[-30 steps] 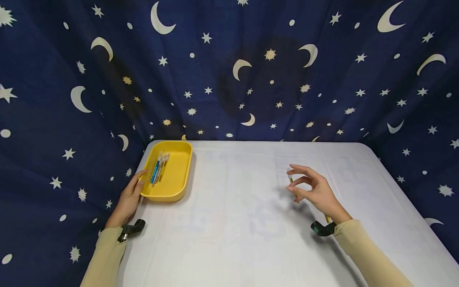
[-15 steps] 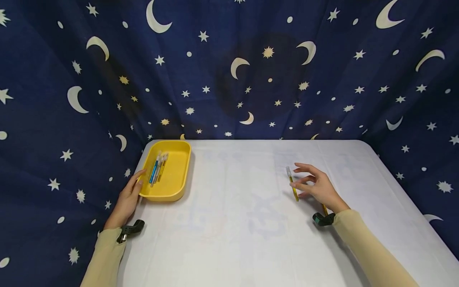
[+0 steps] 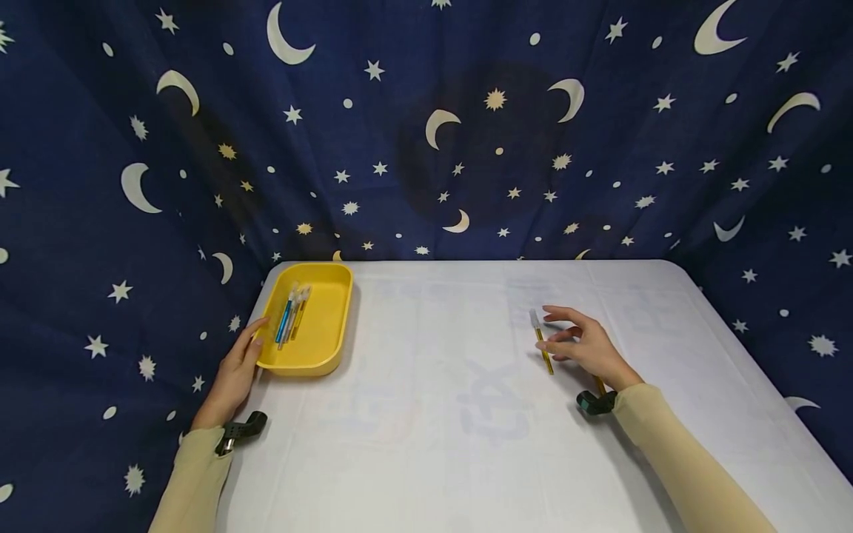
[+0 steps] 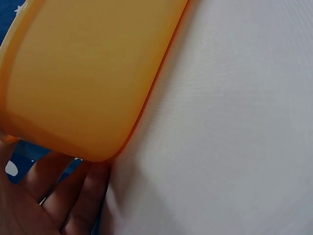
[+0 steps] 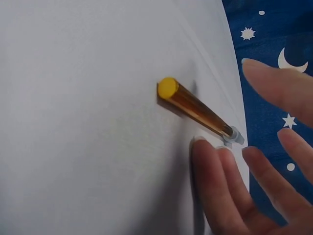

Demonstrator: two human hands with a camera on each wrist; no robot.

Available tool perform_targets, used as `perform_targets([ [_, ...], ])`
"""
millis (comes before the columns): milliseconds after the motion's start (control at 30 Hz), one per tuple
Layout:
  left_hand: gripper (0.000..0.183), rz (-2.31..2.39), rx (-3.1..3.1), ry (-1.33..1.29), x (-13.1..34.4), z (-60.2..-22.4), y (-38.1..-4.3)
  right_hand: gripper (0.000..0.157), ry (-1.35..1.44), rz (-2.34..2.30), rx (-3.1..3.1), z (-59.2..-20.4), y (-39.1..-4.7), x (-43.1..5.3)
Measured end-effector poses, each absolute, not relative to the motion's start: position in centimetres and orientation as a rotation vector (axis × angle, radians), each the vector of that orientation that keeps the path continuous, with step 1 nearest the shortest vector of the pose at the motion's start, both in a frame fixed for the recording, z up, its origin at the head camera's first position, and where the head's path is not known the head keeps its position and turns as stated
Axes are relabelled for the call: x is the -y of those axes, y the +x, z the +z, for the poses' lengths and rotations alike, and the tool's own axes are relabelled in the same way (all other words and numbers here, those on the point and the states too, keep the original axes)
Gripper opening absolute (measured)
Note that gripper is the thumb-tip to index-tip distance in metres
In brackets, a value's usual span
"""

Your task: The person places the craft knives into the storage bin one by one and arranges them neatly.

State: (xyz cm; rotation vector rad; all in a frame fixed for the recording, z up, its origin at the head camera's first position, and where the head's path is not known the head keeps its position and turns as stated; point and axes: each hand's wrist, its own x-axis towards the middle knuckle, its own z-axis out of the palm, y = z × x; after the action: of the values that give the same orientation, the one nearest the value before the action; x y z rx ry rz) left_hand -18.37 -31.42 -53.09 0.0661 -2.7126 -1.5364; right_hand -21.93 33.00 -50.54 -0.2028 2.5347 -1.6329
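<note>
Both arms (image 3: pixel 686 455) reach forward, the left hand (image 3: pixel 235 374) gripping, the right hand (image 3: pixel 591 352) loosely curved with fingers (image 5: pixel 212 181) spread apart.

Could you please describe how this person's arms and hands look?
The left sleeve and right sleeve are long and plain beige. The left wrist device and right wrist device are dark and curved. The left hand and right hand wear no gloves.

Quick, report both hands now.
Left hand: open, touching the tray.
Right hand: open, holding nothing, by a pen.
</note>
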Motion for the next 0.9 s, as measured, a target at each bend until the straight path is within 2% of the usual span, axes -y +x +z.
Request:
perform_targets([
  [567, 0.058, -1.514, 2.722, 0.097, 31.2, -53.2, -18.4, 0.088, -0.229, -1.409, -2.648, -51.3, -23.1, -32.4],
  [900, 0.059, -1.528, 2.718, 0.092, 31.2, -53.3, -18.3, 0.083, -0.317, -1.198, -2.760, -51.2, -23.6, -32.2],
])
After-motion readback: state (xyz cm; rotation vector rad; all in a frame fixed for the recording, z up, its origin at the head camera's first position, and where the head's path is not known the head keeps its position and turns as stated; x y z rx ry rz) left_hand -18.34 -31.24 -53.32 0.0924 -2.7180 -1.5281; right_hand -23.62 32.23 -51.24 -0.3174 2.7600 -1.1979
